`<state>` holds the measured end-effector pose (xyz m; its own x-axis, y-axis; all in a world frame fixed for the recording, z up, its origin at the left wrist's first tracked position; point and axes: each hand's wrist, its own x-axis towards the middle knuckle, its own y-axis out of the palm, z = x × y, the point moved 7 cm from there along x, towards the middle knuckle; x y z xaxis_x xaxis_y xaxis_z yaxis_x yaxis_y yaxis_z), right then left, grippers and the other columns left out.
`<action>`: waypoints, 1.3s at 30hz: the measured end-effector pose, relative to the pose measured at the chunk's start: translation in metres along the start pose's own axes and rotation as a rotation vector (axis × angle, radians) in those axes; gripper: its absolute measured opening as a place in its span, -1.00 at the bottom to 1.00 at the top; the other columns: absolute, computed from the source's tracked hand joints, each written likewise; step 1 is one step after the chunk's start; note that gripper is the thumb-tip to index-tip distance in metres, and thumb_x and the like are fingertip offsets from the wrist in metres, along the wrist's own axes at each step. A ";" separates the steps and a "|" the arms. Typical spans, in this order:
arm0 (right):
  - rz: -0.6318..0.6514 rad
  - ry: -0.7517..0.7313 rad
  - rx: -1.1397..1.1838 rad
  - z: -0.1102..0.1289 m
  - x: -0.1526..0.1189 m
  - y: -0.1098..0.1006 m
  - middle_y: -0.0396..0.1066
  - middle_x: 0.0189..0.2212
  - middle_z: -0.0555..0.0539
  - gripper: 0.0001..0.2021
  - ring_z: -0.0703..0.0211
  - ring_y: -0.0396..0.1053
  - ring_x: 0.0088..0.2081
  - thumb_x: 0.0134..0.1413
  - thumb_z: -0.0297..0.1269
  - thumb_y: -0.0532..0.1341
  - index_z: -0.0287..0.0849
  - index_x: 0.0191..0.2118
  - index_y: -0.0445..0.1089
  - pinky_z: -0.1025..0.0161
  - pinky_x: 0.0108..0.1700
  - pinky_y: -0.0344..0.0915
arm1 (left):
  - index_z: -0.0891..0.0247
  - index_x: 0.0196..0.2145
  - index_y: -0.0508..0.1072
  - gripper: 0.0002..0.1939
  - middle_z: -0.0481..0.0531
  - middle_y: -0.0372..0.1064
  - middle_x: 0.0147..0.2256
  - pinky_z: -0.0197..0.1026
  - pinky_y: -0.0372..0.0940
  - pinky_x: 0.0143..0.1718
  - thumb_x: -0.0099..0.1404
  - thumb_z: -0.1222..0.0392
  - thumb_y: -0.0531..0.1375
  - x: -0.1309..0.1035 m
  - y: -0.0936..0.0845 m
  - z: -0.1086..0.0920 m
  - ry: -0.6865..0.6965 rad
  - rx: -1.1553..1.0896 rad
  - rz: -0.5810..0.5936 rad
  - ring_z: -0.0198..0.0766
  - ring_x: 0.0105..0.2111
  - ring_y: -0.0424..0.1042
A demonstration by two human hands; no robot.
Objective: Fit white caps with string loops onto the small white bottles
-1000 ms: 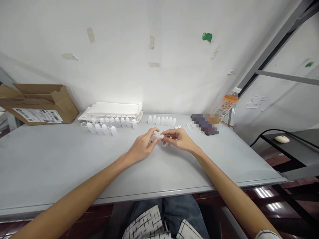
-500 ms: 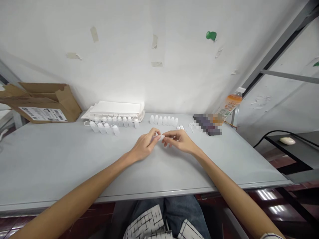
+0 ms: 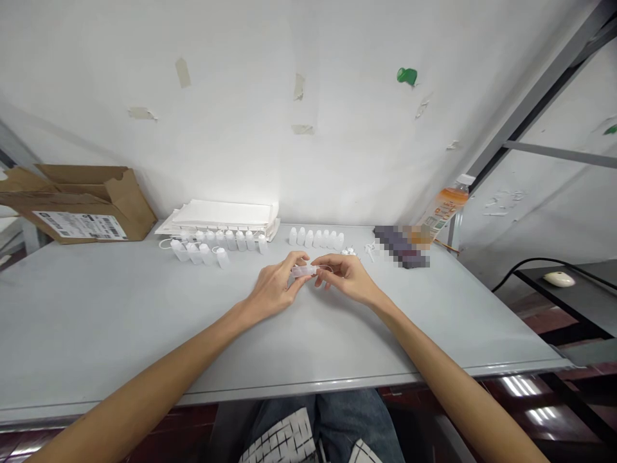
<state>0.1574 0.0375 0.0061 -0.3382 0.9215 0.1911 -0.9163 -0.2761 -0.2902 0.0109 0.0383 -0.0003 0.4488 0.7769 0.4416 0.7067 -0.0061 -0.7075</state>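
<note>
I see bottle (image 3: pixel 303 272) lying crosswise: left hand (image 3: pixel 276 285) grips body, right hand (image 3: pixel 351 278) pinches its right end.

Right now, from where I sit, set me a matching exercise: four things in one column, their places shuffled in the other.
1. left hand
2. white mouse
3. cardboard box
4. right hand

A. at the far left corner of the table
B. around the body of a small bottle
C. at that bottle's neck end
D. on the dark surface beyond the table's right end

Pairs: 1-B, 2-D, 3-A, 4-C
</note>
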 end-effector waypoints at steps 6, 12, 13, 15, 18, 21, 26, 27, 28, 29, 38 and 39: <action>-0.012 -0.020 0.092 -0.002 0.001 0.004 0.49 -0.36 -0.12 -0.73 0.10 0.53 -0.39 0.08 -0.12 0.26 -0.23 -0.19 0.44 0.22 -0.43 0.44 | 0.14 -0.09 0.33 -0.79 -0.02 0.50 -0.20 -0.28 0.21 -0.41 0.35 0.06 0.11 -0.001 -0.004 -0.002 0.067 0.118 -0.083 -0.36 -0.53 0.36; -0.122 -0.061 0.102 0.003 0.001 -0.004 0.45 -0.35 -0.09 -0.75 0.10 0.52 -0.32 0.05 -0.14 0.30 -0.21 -0.22 0.44 0.18 -0.38 0.48 | 0.20 -0.07 0.34 -0.66 -0.01 0.44 -0.31 -0.30 0.27 -0.46 0.31 -0.06 0.14 0.004 -0.006 0.003 -0.100 -0.181 -0.052 -0.38 -0.55 0.35; -0.141 -0.068 0.105 0.004 0.001 -0.006 0.44 -0.34 -0.09 -0.75 0.10 0.52 -0.32 0.04 -0.14 0.31 -0.21 -0.23 0.44 0.18 -0.39 0.48 | 0.22 -0.10 0.36 -0.67 -0.02 0.41 -0.37 -0.31 0.26 -0.50 0.34 -0.07 0.10 0.005 -0.005 0.004 -0.132 -0.254 -0.030 -0.36 -0.54 0.36; -0.156 -0.073 0.108 0.004 0.000 -0.007 0.43 -0.33 -0.09 -0.75 0.10 0.51 -0.33 0.03 -0.13 0.32 -0.20 -0.26 0.43 0.19 -0.40 0.48 | 0.26 -0.16 0.39 -0.66 -0.02 0.37 -0.44 -0.33 0.24 -0.55 0.37 -0.07 0.06 0.006 -0.002 0.005 -0.185 -0.396 0.019 -0.35 -0.53 0.38; -0.140 -0.065 0.113 0.003 0.000 -0.005 0.42 -0.34 -0.09 -0.75 0.11 0.50 -0.34 0.04 -0.12 0.31 -0.21 -0.29 0.41 0.20 -0.42 0.47 | 0.29 -0.15 0.40 -0.66 -0.03 0.36 -0.47 -0.33 0.25 -0.59 0.33 -0.06 0.12 0.007 0.001 0.006 -0.238 -0.538 0.066 -0.37 -0.57 0.34; -0.123 -0.058 0.145 0.002 0.000 -0.003 0.42 -0.37 -0.07 -0.75 0.11 0.51 -0.34 0.05 -0.11 0.31 -0.21 -0.29 0.39 0.19 -0.40 0.48 | 0.30 -0.13 0.40 -0.66 -0.04 0.36 -0.48 -0.32 0.28 -0.59 0.31 -0.03 0.17 0.007 0.001 0.007 -0.249 -0.612 0.088 -0.39 -0.59 0.32; -0.070 -0.046 0.216 0.002 0.000 0.002 0.47 -0.36 -0.08 -0.70 0.11 0.53 -0.34 0.05 -0.07 0.31 -0.20 -0.22 0.41 0.14 -0.30 0.51 | 0.30 -0.15 0.42 -0.68 -0.04 0.36 -0.47 -0.30 0.33 -0.55 0.28 0.00 0.22 0.008 0.001 0.010 -0.211 -0.680 0.089 -0.36 -0.55 0.37; -0.056 -0.043 0.224 0.002 0.000 0.003 0.49 -0.36 -0.09 -0.69 0.11 0.53 -0.35 0.05 -0.06 0.31 -0.20 -0.21 0.42 0.13 -0.28 0.51 | 0.29 -0.15 0.42 -0.68 -0.04 0.36 -0.47 -0.30 0.33 -0.55 0.27 0.00 0.23 0.008 0.001 0.010 -0.204 -0.681 0.088 -0.36 -0.54 0.37; -0.046 -0.039 0.232 0.002 0.000 0.004 0.49 -0.37 -0.09 -0.68 0.12 0.53 -0.35 0.04 -0.04 0.31 -0.21 -0.21 0.43 0.13 -0.27 0.51 | 0.29 -0.16 0.43 -0.69 -0.04 0.36 -0.47 -0.29 0.33 -0.54 0.27 0.00 0.23 0.008 0.001 0.011 -0.198 -0.680 0.088 -0.35 -0.54 0.38; -0.042 -0.036 0.239 0.002 0.000 0.004 0.50 -0.38 -0.09 -0.67 0.12 0.53 -0.37 0.04 -0.03 0.31 -0.21 -0.22 0.44 0.12 -0.26 0.50 | 0.29 -0.16 0.44 -0.69 -0.03 0.37 -0.47 -0.29 0.34 -0.54 0.27 0.00 0.23 0.008 0.001 0.011 -0.191 -0.677 0.088 -0.35 -0.54 0.38; -0.069 0.021 0.385 -0.006 0.000 0.003 0.50 -0.43 -0.04 -0.71 0.16 0.50 -0.42 -0.08 -0.12 0.41 -0.22 -0.31 0.44 0.08 -0.21 0.48 | 0.29 -0.18 0.49 -0.75 0.01 0.41 -0.37 -0.24 0.38 -0.35 0.30 0.07 0.19 0.010 -0.010 -0.002 -0.016 -0.419 0.027 -0.33 -0.45 0.39; -0.070 0.034 0.401 -0.007 0.000 0.002 0.49 -0.44 -0.03 -0.71 0.16 0.50 -0.41 -0.09 -0.13 0.41 -0.22 -0.31 0.44 0.06 -0.20 0.48 | 0.28 -0.18 0.49 -0.76 0.03 0.42 -0.35 -0.23 0.38 -0.32 0.31 0.07 0.18 0.009 -0.011 -0.003 0.015 -0.382 0.013 -0.31 -0.41 0.40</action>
<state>0.1569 0.0384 -0.0017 -0.2712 0.9483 0.1647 -0.9501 -0.2912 0.1120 0.0089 0.0439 0.0135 0.4649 0.7659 0.4441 0.8526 -0.2522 -0.4577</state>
